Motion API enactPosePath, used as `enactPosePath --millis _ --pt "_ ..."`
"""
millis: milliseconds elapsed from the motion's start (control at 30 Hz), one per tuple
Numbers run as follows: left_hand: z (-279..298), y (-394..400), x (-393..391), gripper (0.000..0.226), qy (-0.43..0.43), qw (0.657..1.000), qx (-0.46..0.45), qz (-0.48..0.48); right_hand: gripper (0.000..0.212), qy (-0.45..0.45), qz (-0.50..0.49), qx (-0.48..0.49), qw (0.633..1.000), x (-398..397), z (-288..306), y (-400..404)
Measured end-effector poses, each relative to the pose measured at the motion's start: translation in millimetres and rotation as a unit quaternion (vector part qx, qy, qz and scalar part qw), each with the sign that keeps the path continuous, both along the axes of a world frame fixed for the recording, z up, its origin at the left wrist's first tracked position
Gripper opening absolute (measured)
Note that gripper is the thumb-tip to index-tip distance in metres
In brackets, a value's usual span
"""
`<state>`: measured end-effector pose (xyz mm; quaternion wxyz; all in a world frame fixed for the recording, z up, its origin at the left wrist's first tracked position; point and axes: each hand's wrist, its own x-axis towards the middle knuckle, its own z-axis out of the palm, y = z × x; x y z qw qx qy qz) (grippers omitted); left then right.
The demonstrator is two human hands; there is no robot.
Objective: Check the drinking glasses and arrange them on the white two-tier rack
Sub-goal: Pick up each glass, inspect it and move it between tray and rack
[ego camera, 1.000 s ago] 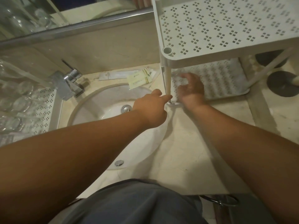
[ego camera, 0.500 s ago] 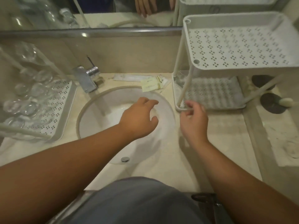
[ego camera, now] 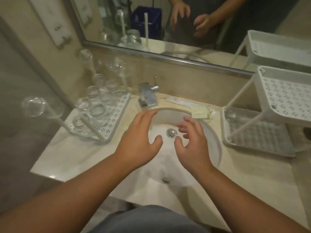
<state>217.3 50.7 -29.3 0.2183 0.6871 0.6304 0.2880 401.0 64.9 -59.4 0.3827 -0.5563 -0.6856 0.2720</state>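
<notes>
Bathroom counter (ego camera: 87,158): my left hand (ego camera: 139,142) and right hand (ego camera: 191,143), both withdrawn from white rack (ego camera: 259,147), hover empty, fingers loose, over sink (ego camera: 213,143); next glass (ego camera: 99,110) due.

We see both bare forearms reaching in from the lower corners toward twelve o'clock, converging near the middle of the view. Our left hand (ego camera: 140,142) is palm down, fingers relaxed and slightly spread, thumb pointing toward three o'clock. Our right hand (ego camera: 191,142) sits just beside it, apart from it, fingers loosely curled, thumb toward nine o'clock. Neither hand holds anything.
</notes>
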Motion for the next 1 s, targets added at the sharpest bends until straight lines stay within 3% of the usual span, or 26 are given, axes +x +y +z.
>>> enactPosePath --millis 333,600,767,1000 --pt "23 -43 -116 0.075 -0.048 0.993 0.01 0.105 0.04 0.005 0.125 0.012 0.992 -140 24 10" --pt "32 -59 -180 0.062 -0.126 0.966 0.094 0.205 0.045 0.009 0.196 0.062 0.979 -224 38 23" --pt "11 -48 -222 0.065 -0.184 0.911 0.16 0.333 0.048 -0.076 0.252 0.107 0.959 -277 51 45" --pt "-33 -16 -273 0.103 -0.194 0.898 0.055 0.39 0.067 -0.244 0.333 0.071 0.908 -341 59 76"
